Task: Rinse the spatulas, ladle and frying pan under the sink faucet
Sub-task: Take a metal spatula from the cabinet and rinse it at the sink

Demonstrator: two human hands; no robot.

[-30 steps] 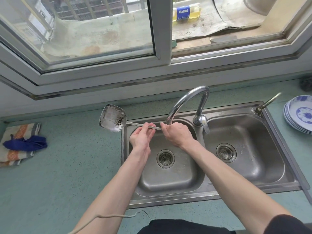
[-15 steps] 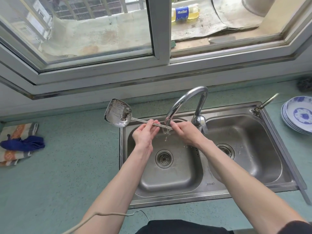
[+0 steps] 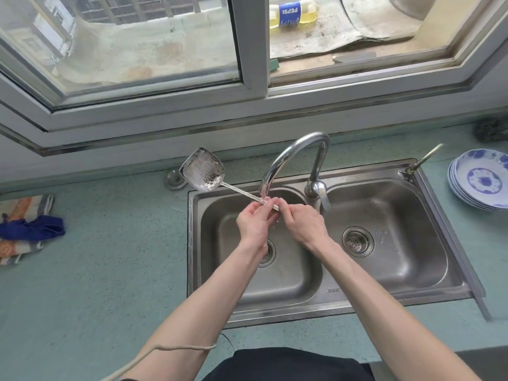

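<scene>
Head view looks down on a steel double sink (image 3: 334, 291) set in a green counter (image 3: 96, 270). Both hands meet over the left basin (image 3: 288, 279), just under the faucet (image 3: 291, 158) spout. A metal spatula (image 3: 204, 170) lies slanted between them: its handle runs from the hands up toward 10 o'clock, and its blade hangs out past the sink's rim above the counter, face up and streaked with pale residue. The left hand (image 3: 254, 220) has its fingers closed on the handle, thumb on top; the right hand (image 3: 301, 222) pinches the handle's end from the 3 o'clock side, fingertips together on the metal. A few drops show below the hands (whether a steady stream runs, I cannot tell).

Left basin holds nothing but its drain strainer, partly hidden by the left wrist. Right basin (image 3: 398, 259) is likewise bare, its strainer (image 3: 357, 241) in plain sight. At 3 o'clock of the sink, near the frame's edge, stands a stack of blue-and-white plates (image 3: 479, 180), nothing on the top one. At 9 o'clock, well apart from the sink, a striped towel (image 3: 24, 229) lies on the counter with a blue cloth (image 3: 33, 229) bunched on it. Beyond the window at 12 o'clock, a bottle (image 3: 292, 12) of yellow liquid lies on its side.
</scene>
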